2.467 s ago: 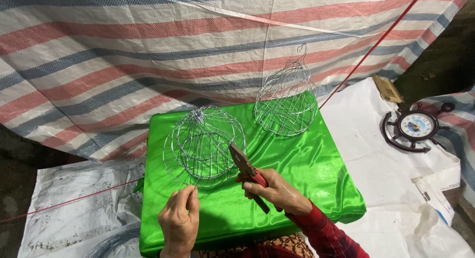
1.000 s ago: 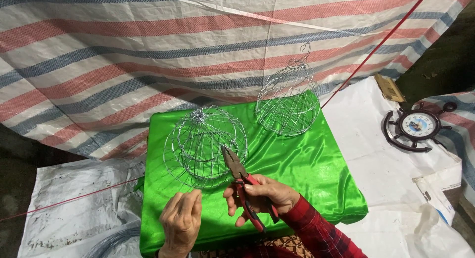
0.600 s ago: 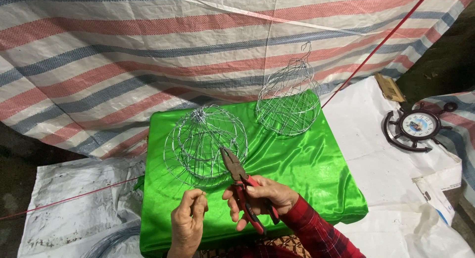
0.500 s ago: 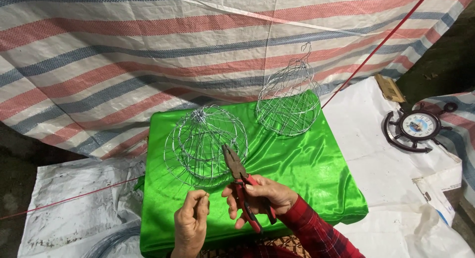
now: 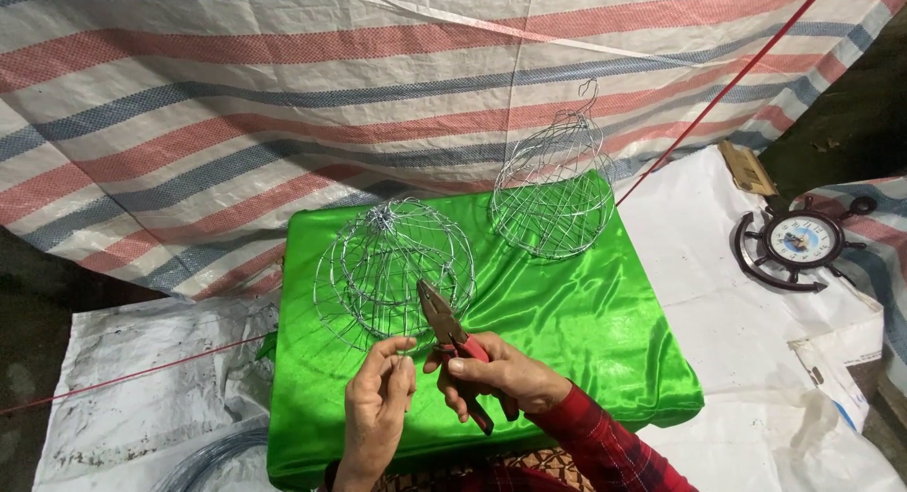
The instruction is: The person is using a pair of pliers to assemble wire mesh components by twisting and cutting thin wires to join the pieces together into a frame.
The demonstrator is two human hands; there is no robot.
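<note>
A round wire cage [image 5: 392, 265] sits on a bright green satin cloth [image 5: 586, 331]. My right hand [image 5: 501, 379] grips red-handled pliers [image 5: 453, 346], whose jaws point up at the cage's near right edge. My left hand [image 5: 378, 412] is raised beside the pliers, fingers pinched together just below the cage's lower rim; whether a thin wire is between them I cannot tell. A second, pear-shaped wire cage [image 5: 555, 190] with a hook on top stands at the cloth's far right.
A striped tarpaulin [image 5: 283, 95] hangs behind the green cloth. White sheeting [image 5: 718, 294] covers the ground to the right, with a ship's-wheel clock [image 5: 800, 240] and a small cardboard box [image 5: 746, 168] on it. A red string [image 5: 718, 86] runs diagonally. Coiled wire [image 5: 203, 459] lies lower left.
My left hand has lifted off the cloth and pinched its fingers near the cage's rim. My right hand has brought the pliers closer in, with the jaws toward the round cage.
</note>
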